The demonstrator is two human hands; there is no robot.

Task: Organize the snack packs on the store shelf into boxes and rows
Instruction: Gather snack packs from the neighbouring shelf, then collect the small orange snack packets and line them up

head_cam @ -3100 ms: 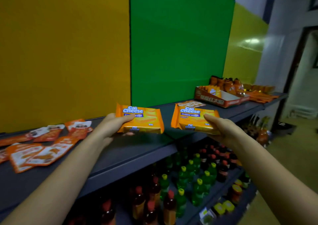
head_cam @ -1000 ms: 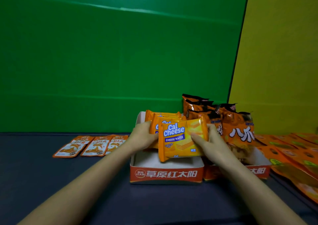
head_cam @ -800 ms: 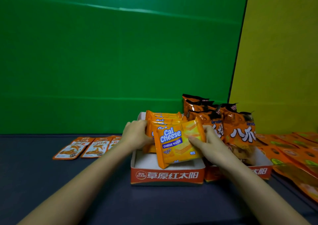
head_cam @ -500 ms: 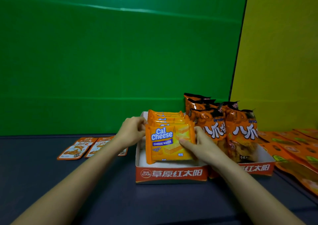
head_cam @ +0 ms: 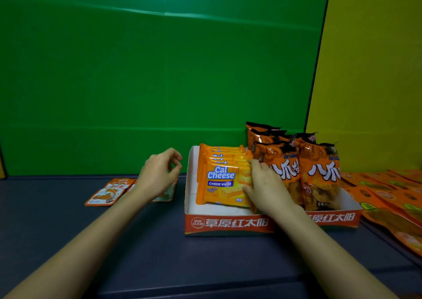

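Orange wafer pack point(head_cam: 222, 182), right edge hidden under the right hand point(head_cam: 267, 189).

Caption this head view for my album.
Right hand holds the front Cal Cheese pack in the box; left hand hovers empty.

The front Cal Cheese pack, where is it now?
Head view, right of centre: the front Cal Cheese pack stands upright in the left box, right hand on its right edge, orange bags beside it.

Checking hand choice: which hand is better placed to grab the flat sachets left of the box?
Likely the left hand: empty, hovering over the sachets; the right hand holds the front Cal Cheese pack.
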